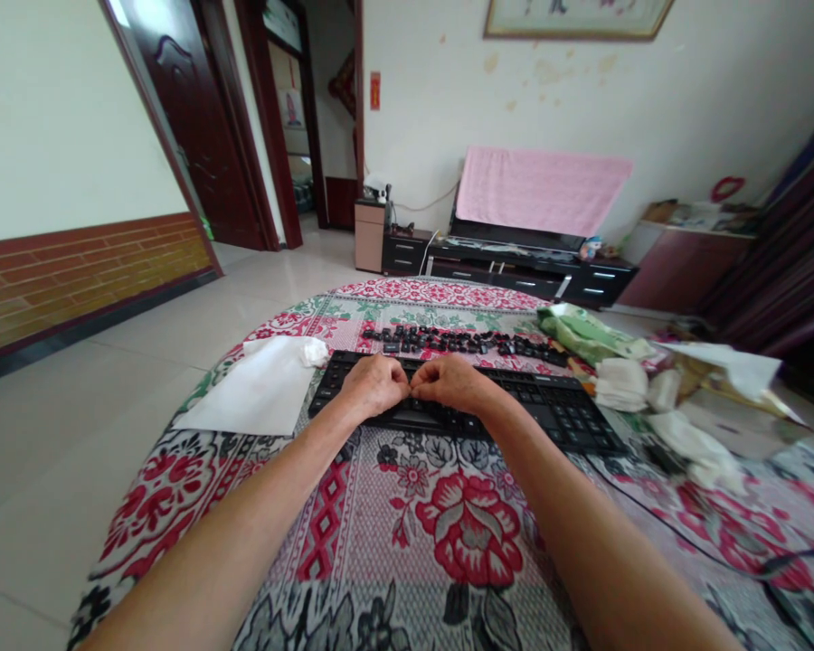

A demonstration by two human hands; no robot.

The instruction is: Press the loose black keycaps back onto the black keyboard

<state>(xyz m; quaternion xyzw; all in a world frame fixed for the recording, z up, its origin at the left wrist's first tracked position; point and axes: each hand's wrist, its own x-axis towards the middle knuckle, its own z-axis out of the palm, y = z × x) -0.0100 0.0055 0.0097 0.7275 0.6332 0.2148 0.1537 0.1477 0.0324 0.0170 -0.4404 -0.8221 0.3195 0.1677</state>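
A black keyboard point(549, 418) lies across the table, with some of its keys off on the left and middle part. Over its middle, my left hand point(378, 383) and my right hand point(449, 380) meet with fingertips pinched close together. Whatever sits between the fingers is too small to make out. Behind the keyboard, many loose black keycaps point(461, 342) are spread in a long row on the cloth. Left of the keyboard lies a white sheet of paper point(250, 389) with a crumpled white tissue point(313, 352) at its corner.
A floral tablecloth point(380, 533) covers the round table. To the right are a green packet point(587, 332), crumpled tissues point(622, 384) and an opened box point(733, 416). The keyboard's cable point(678, 524) runs to the right. Beyond stands a TV under a pink towel point(543, 188).
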